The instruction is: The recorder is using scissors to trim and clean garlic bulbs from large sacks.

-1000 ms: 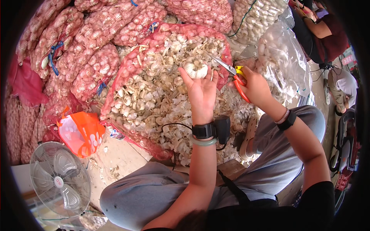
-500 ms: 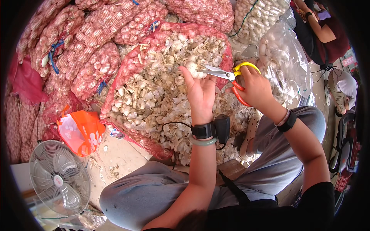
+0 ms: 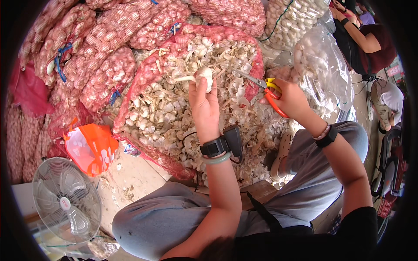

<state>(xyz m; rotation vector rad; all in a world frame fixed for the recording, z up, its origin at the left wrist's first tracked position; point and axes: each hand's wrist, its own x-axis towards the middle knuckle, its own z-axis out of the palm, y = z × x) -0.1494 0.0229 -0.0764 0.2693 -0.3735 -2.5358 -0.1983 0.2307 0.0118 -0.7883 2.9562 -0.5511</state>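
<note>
My left hand (image 3: pixel 204 104) holds a white garlic bulb (image 3: pixel 204 77) between thumb and fingers, its pale stem pointing left. In my right hand (image 3: pixel 289 98) is a pair of scissors (image 3: pixel 257 81) with one yellow and one red handle loop; the blades point up and left, apart from the bulb. Whether the blades are fully closed is hard to make out. Below both hands spreads an opened red mesh sack (image 3: pixel 143 82) with loose garlic bulbs (image 3: pixel 152 106) at its left and dry skins and trimmings (image 3: pixel 209 148) nearer me.
Full red mesh sacks of garlic (image 3: pixel 109 39) pile up at the far left. A clear plastic bag of garlic (image 3: pixel 322 65) stands to the right. An orange bag (image 3: pixel 93 148) and a standing fan (image 3: pixel 65 202) are at the left. Another person (image 3: pixel 370 43) sits at the far right.
My left hand has moved left, away from the scissors, and turned the bulb so its stem now points left. The scissors stay in my right hand, tilted a little more upward.
</note>
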